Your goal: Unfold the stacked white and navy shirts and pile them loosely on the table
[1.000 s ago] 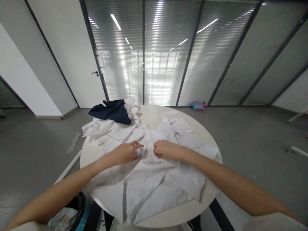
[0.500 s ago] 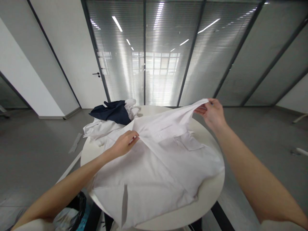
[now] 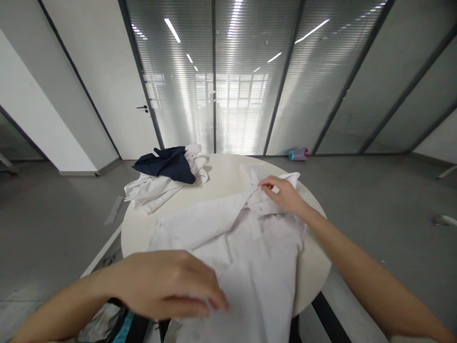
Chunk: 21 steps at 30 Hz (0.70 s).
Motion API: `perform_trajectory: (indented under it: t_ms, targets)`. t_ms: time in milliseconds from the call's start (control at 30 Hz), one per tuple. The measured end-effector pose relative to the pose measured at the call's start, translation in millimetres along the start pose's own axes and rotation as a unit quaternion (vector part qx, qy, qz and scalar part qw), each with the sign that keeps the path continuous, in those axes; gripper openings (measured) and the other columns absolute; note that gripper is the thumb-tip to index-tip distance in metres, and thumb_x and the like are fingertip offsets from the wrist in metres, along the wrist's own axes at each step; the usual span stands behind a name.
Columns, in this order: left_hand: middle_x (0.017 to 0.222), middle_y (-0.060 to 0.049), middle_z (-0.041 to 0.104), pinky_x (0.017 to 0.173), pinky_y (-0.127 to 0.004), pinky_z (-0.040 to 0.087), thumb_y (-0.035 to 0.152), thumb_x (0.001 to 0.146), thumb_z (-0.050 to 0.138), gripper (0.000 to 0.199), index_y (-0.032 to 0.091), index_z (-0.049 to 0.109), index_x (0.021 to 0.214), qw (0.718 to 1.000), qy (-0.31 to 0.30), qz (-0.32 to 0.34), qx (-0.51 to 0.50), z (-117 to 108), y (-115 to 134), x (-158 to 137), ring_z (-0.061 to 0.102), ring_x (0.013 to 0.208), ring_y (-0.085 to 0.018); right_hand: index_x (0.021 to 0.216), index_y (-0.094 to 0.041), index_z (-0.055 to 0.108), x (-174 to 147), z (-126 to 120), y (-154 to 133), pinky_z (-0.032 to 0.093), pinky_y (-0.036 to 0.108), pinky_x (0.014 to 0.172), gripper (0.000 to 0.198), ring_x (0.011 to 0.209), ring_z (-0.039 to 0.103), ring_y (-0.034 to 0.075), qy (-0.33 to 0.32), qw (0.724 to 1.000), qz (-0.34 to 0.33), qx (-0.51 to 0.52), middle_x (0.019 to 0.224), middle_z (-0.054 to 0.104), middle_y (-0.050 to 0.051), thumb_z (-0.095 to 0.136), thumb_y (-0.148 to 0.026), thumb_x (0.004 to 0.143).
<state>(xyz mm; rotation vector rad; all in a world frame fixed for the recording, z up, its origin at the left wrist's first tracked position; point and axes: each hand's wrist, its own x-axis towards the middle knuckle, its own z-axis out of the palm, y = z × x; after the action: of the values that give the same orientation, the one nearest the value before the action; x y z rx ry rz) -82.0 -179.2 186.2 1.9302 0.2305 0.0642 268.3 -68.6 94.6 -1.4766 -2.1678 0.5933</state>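
Observation:
A white button-up shirt (image 3: 246,247) lies partly folded and wrinkled across the round table, its lower part reaching the near edge. At its far right end, near what looks like the collar, my right hand (image 3: 282,193) pinches the fabric between thumb and fingers. My left hand (image 3: 174,283) is close to the camera, above the near left part of the shirt. Its fingers are bent and a gap shows between them and the thumb, with no cloth seen in it. Whether its fingertips touch the shirt is hard to tell.
The white round table (image 3: 224,166) carries a pile of white clothes (image 3: 153,193) with a dark navy garment (image 3: 166,164) on top, at the far left. A bag-lined bin (image 3: 103,321) stands below left. On the floor by the glass wall is a blue and red object (image 3: 298,154).
My left hand has let go of the shirt and come nearer to me. My right hand has moved left and down with the fabric, and the shirt has shifted, baring the table's far side.

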Motion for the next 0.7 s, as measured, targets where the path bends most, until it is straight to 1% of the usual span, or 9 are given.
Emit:
perform_trajectory:
  t_ms: [100, 167, 267, 333, 433, 500, 567, 633, 700]
  targets:
    - [0.111, -0.008, 0.072, 0.087, -0.029, 0.053, 0.029, 0.103, 0.043, 0.031, 0.023, 0.064, 0.125, 0.996, 0.067, -0.052, 0.025, -6, -38, 24, 0.069, 0.098, -0.019, 0.098, -0.018, 0.073, -6, 31, -31, 0.051, 0.029, 0.083, 0.023, 0.087, 0.067, 0.019, -0.249, 0.964, -0.086, -0.031, 0.098, 0.073, 0.007, 0.051, -0.016, 0.089]
    - [0.115, -0.009, 0.071, 0.088, -0.029, 0.052, 0.03, 0.102, 0.046, 0.029, 0.021, 0.064, 0.123, 0.994, 0.07, -0.057, 0.062, -1, -70, 39, 0.069, 0.099, -0.019, 0.099, -0.014, 0.072, -9, 54, -35, 0.05, 0.03, 0.085, 0.019, 0.093, 0.067, 0.021, -0.291, 0.947, -0.087, -0.107, 0.106, 0.071, 0.011, 0.056, -0.016, 0.088]
    - [0.127, -0.012, 0.064, 0.099, -0.034, 0.049, 0.03, 0.1, 0.052, 0.029, 0.019, 0.062, 0.125, 0.977, 0.1, -0.067, 0.178, 10, -119, 54, 0.064, 0.111, -0.023, 0.101, -0.011, 0.07, -10, 79, -27, 0.048, 0.03, 0.086, 0.018, 0.1, 0.066, 0.022, -0.272, 0.938, -0.079, -0.202, 0.116, 0.067, 0.015, 0.055, -0.015, 0.092]
    - [0.132, -0.014, 0.06, 0.105, -0.04, 0.045, 0.033, 0.095, 0.06, 0.035, 0.018, 0.062, 0.126, 0.946, 0.142, -0.101, 0.275, 10, -147, 55, 0.06, 0.12, -0.028, 0.097, -0.012, 0.07, -9, 85, -24, 0.046, 0.032, 0.087, 0.022, 0.099, 0.066, 0.022, -0.273, 0.926, -0.098, -0.244, 0.109, 0.069, 0.014, 0.049, -0.011, 0.095]
    - [0.142, -0.021, 0.052, 0.113, -0.054, 0.034, 0.044, 0.083, 0.073, 0.058, 0.015, 0.059, 0.131, 0.873, 0.24, -0.204, 0.373, -8, -173, 42, 0.047, 0.134, -0.039, 0.098, -0.014, 0.069, 0, 75, -33, 0.043, 0.033, 0.088, 0.024, 0.098, 0.065, 0.023, -0.249, 0.918, -0.109, -0.289, 0.103, 0.069, 0.013, 0.045, -0.011, 0.098]
    - [0.15, -0.025, 0.044, 0.115, -0.061, 0.028, 0.051, 0.078, 0.077, 0.076, 0.013, 0.053, 0.138, 0.838, 0.297, -0.27, 0.369, -28, -174, 30, 0.036, 0.141, -0.045, 0.102, -0.014, 0.068, 13, 58, -48, 0.041, 0.034, 0.088, 0.024, 0.098, 0.064, 0.024, -0.2, 0.927, -0.091, -0.303, 0.106, 0.068, 0.014, 0.044, -0.017, 0.1]
    - [0.155, -0.023, 0.038, 0.116, -0.058, 0.028, 0.059, 0.078, 0.074, 0.089, 0.016, 0.041, 0.149, 0.856, 0.308, -0.27, 0.316, -49, -163, 22, 0.033, 0.144, -0.043, 0.104, -0.014, 0.066, 33, 38, -64, 0.039, 0.036, 0.088, 0.026, 0.096, 0.063, 0.025, -0.14, 0.939, -0.081, -0.304, 0.107, 0.068, 0.015, 0.041, -0.02, 0.102]
    - [0.16, -0.018, 0.032, 0.118, -0.051, 0.031, 0.064, 0.078, 0.071, 0.101, 0.022, 0.024, 0.157, 0.893, 0.309, -0.208, 0.252, -67, -143, 22, 0.034, 0.145, -0.037, 0.103, -0.014, 0.065, 59, 17, -81, 0.037, 0.039, 0.09, 0.026, 0.092, 0.063, 0.026, -0.07, 0.952, -0.098, -0.282, 0.1, 0.07, 0.014, 0.04, -0.021, 0.102]
    - [0.163, -0.015, 0.024, 0.119, -0.048, 0.03, 0.067, 0.074, 0.074, 0.115, 0.027, 0.009, 0.16, 0.903, 0.351, -0.13, 0.211, -84, -121, 33, 0.031, 0.148, -0.034, 0.105, -0.015, 0.063, 86, 1, -97, 0.037, 0.041, 0.092, 0.024, 0.09, 0.062, 0.026, 0.029, 0.968, -0.127, -0.216, 0.091, 0.07, 0.01, 0.041, -0.024, 0.102]
